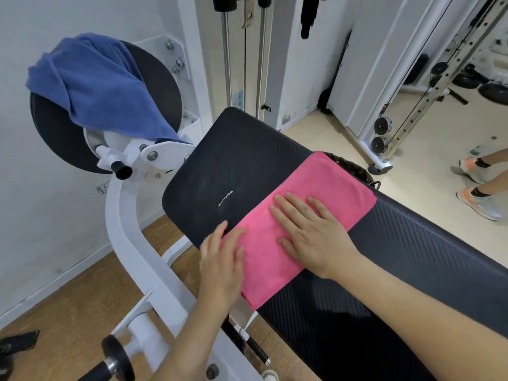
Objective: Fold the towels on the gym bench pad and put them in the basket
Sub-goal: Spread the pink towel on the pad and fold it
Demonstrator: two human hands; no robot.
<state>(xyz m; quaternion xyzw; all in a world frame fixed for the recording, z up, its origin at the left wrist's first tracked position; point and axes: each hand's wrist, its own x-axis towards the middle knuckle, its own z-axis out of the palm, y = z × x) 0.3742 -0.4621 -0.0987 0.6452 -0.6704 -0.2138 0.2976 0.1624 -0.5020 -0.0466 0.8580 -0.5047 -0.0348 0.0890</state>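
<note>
A pink towel [324,182], folded into a long strip, is laid across the black ribbed pad [233,160] of the bench, from the far edge to the near edge, where its end is hung slightly over. The right hand [310,232] is pressed flat on the middle of the strip, fingers straight and spread, nothing gripped. The left hand [221,259] is laid open at the strip's left border by the near edge of the bench, fingers straight, partly on cloth and partly on the pad; nothing is held by it.

A dark mesh basket [357,169] is seen only in part, just beyond the far edge of the bench, behind the towel. A blue towel [96,86] is draped unfolded over a round black cushion [159,86] mounted on the white frame [123,221] at the bench's left end.

The room is walled in white. Wood flooring is seen below the frame, pale flooring beyond the bench. A cable rack [428,100] with pulleys [383,126] is stood at the far right, and another person's shoes [481,204] are seen beside it.
</note>
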